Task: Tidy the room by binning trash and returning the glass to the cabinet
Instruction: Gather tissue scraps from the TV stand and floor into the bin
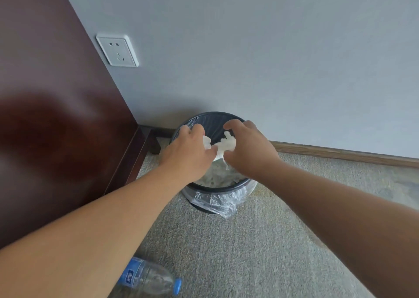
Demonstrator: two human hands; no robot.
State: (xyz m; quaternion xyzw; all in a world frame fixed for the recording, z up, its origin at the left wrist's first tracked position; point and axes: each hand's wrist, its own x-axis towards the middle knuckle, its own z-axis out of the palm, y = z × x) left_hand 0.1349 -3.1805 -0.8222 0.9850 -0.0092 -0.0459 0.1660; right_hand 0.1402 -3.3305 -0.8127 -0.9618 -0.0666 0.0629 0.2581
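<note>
Both the left hand (190, 149) and right hand (247, 148) pinched crumpled tissue (223, 144) over the bin (217, 185), apparently centred, though a sideways release could drop it onto the carpet (260, 241).

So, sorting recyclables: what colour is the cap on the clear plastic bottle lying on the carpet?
Blue, matching its label; the head view shows the bottle cap.

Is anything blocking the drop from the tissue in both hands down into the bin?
Nothing visible does. The crumpled tissue is held between the left hand and right hand directly over the open mouth of the bin, whose clear liner is folded over the rim.
</note>
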